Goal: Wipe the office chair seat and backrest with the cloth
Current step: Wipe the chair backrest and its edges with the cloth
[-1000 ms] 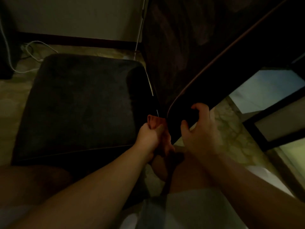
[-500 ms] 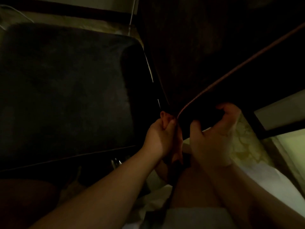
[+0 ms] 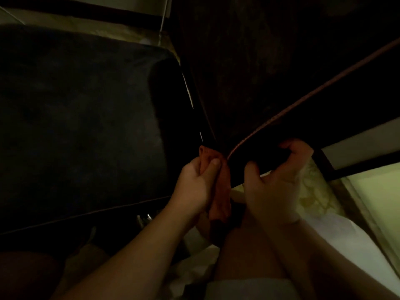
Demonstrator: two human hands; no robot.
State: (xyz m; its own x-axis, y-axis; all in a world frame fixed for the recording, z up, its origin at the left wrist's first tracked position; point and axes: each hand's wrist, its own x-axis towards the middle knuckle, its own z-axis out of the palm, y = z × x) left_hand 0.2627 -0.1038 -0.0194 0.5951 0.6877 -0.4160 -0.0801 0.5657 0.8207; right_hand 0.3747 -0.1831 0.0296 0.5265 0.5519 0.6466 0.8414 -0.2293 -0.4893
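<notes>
I observe the left hand clamped around the orange cloth, which is pressed against the backrest lower corner beside the seat. The right hand grips the backrest's piped edge.

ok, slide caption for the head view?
Left hand holds orange cloth at dark backrest edge; right hand grips it.

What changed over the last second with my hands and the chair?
The view tipped down and closer, so the seat fills more of it. The right hand closed its grip on the backrest edge, which it only reached for before. The left hand kept holding the orange cloth at the backrest corner.
</notes>
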